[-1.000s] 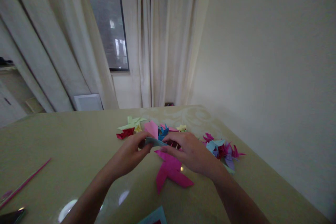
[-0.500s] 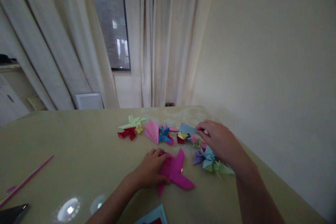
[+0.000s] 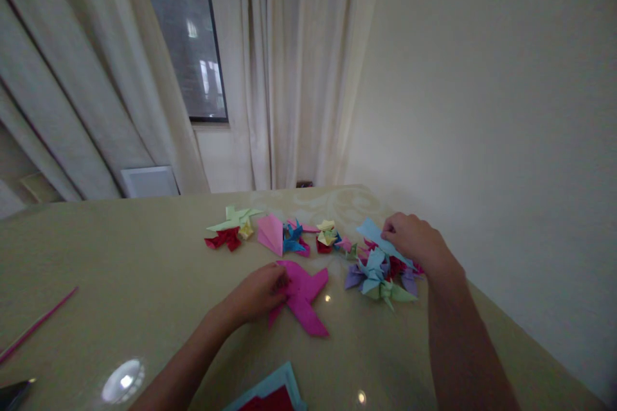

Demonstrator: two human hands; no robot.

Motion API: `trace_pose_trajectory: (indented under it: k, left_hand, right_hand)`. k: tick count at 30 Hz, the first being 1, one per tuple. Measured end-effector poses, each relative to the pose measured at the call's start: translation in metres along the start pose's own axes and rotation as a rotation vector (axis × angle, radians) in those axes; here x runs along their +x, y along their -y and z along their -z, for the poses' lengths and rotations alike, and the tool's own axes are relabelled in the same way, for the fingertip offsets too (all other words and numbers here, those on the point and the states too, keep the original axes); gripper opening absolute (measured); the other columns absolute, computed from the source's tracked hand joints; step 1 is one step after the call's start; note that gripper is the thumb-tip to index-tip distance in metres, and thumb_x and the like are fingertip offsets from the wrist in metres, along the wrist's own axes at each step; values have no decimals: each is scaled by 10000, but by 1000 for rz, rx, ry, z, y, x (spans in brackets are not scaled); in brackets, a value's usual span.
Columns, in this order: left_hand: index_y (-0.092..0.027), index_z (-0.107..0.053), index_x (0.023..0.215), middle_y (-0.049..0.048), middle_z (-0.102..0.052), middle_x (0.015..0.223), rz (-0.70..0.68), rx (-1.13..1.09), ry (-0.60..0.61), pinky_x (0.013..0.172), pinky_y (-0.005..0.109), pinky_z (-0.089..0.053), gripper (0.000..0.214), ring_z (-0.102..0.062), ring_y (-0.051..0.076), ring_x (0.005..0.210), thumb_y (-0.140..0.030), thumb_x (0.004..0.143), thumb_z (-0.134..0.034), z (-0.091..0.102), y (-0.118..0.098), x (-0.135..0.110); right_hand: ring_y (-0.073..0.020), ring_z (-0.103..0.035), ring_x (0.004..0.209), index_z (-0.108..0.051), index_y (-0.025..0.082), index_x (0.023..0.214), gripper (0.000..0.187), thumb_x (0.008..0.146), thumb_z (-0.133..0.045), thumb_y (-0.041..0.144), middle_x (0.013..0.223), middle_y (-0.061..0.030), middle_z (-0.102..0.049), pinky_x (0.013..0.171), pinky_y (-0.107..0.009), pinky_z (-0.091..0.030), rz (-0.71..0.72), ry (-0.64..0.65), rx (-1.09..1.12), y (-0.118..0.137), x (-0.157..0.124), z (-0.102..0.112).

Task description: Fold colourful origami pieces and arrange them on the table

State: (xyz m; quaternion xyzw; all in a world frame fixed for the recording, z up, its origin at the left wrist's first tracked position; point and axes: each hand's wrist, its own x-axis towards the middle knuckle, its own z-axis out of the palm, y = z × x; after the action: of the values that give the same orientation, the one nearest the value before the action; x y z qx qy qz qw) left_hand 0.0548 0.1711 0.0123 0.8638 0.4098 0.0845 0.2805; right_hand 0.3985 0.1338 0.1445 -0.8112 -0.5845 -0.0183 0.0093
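Note:
My left hand point(image 3: 258, 293) is closed on one side of a magenta paper pinwheel point(image 3: 304, 295), which lies near the table top. Further right, my right hand point(image 3: 418, 243) pinches a light-blue folded paper point(image 3: 375, 235) by its edge. That paper is just over a heap of folded paper flowers, with a pale blue flower point(image 3: 374, 271), a purple one point(image 3: 355, 277) and a green one point(image 3: 391, 291) in front. My right fingertips are partly hidden behind the hand.
Along the back of the table point(image 3: 159, 282) lie a pale green pinwheel point(image 3: 234, 218), a red folded paper point(image 3: 224, 239), a pink paper plane point(image 3: 271, 235) and a blue paper star point(image 3: 292, 237). Paper sheets point(image 3: 289, 379) lie at the front, a pink stick point(image 3: 41, 323) at left. A wall point(image 3: 506, 141) stands at right.
My right hand has shifted right with the light-blue paper, now above the flower heap. My left hand still grips the pinwheel, which is turned slightly. The whole view has swung a little.

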Motion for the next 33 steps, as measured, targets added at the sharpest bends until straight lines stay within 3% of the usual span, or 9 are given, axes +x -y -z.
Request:
trace_pose_trajectory:
  k: [4, 10, 12, 15, 18, 20, 26, 30, 33]
  left_hand:
    - [-198, -615, 1079, 53, -719, 1009, 49, -37, 26, 736, 295, -470, 243, -664, 231, 891, -307, 862, -625, 5, 6, -5]
    - [-207, -606, 890, 43, -688, 892, 108, 32, 25, 676, 311, -445, 137, -622, 238, 789, -236, 761, -641, 16, 16, -12]
    - [-203, -621, 921, 79, -696, 972, 102, 53, -24, 765, 347, -480, 119, -636, 262, 875, -243, 810, -608, 17, 13, -11]
    - [-188, -639, 1171, 151, -670, 1273, 69, 59, -104, 1032, 419, -456, 294, -603, 312, 1192, -286, 902, -570, 12, 6, -5]
    - [-229, -559, 1443, 167, -549, 1536, 50, 52, -74, 1177, 514, -359, 640, -480, 381, 1417, -382, 842, -717, 4, 3, 0]
    - [-260, -559, 1478, 164, -543, 1551, 62, 51, -35, 1175, 573, -352, 768, -479, 421, 1420, -414, 767, -805, -1, 5, 1]
    - [-267, -656, 1357, 159, -596, 1455, 121, 65, -70, 1146, 605, -365, 596, -492, 426, 1369, -397, 796, -810, 15, 9, -8]
    - [-274, -589, 1405, 109, -627, 1420, -153, -283, -131, 1161, 488, -406, 536, -536, 324, 1326, -443, 919, -738, 45, -17, -22]
    - [-224, -629, 1206, 66, -691, 1123, -294, -598, -144, 943, 368, -523, 289, -640, 234, 1025, -448, 1026, -596, 58, -45, -31]
  right_hand:
    - [-251, -735, 891, -818, 236, 926, 151, 916, -667, 251, 968, -95, -792, 674, -300, -420, 45, 23, 48, 1, 2, 1]
    - [-246, -725, 851, -816, 216, 887, 123, 888, -694, 204, 931, -101, -787, 671, -303, -404, 75, 17, 101, 3, 2, 2]
    - [-243, -722, 837, -809, 207, 877, 106, 877, -704, 191, 918, -100, -788, 670, -301, -404, 89, 13, 129, 2, 2, 1]
    - [-225, -719, 833, -792, 191, 885, 102, 872, -696, 161, 911, -92, -788, 684, -289, -425, 141, 0, 194, 3, 1, 4]
    - [-188, -716, 828, -773, 187, 896, 95, 906, -680, 168, 893, -57, -785, 720, -266, -465, 266, 21, 289, 11, -5, 10]
    - [-160, -702, 789, -761, 195, 905, 93, 933, -672, 200, 851, -17, -766, 715, -244, -479, 410, 73, 382, 22, -14, 14]
    - [-122, -588, 651, -690, 195, 884, 53, 925, -661, 209, 722, 44, -638, 618, -225, -430, 818, 194, 768, 78, -47, 14]
    - [-131, -611, 669, -652, 198, 897, 25, 917, -652, 213, 741, 35, -650, 631, -236, -455, 756, 107, 969, 115, -54, -3]
    - [-157, -678, 733, -635, 205, 946, 49, 942, -586, 209, 811, 6, -712, 681, -261, -517, 718, 110, 1153, 133, -56, -16]
